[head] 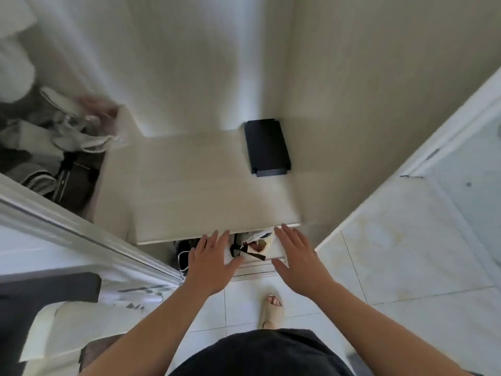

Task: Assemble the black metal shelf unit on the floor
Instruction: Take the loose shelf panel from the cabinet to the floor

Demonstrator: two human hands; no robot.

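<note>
The left hand (210, 264) and the right hand (296, 256) both have straight fingers, spread wide, and they hold nothing. The fingertips reach the front edge of a pale cabinet top (189, 185); whether they touch it I cannot tell, because the picture is a little blurred. Just under this edge, between the two hands, some shoes (252, 245) show. The black shelf panel (267, 147) lies flat on the far right part of the cabinet top, close to the wall (352, 90) and well apart from the fingers, nearer to the right hand than to the left. I judge that the work is at its beginning: the piece is not yet picked up and not yet on the tiled floor (406, 267). The next move probably calls for a longer reach forward, a grip on the panel's two short sides, and then carrying it down.
</note>
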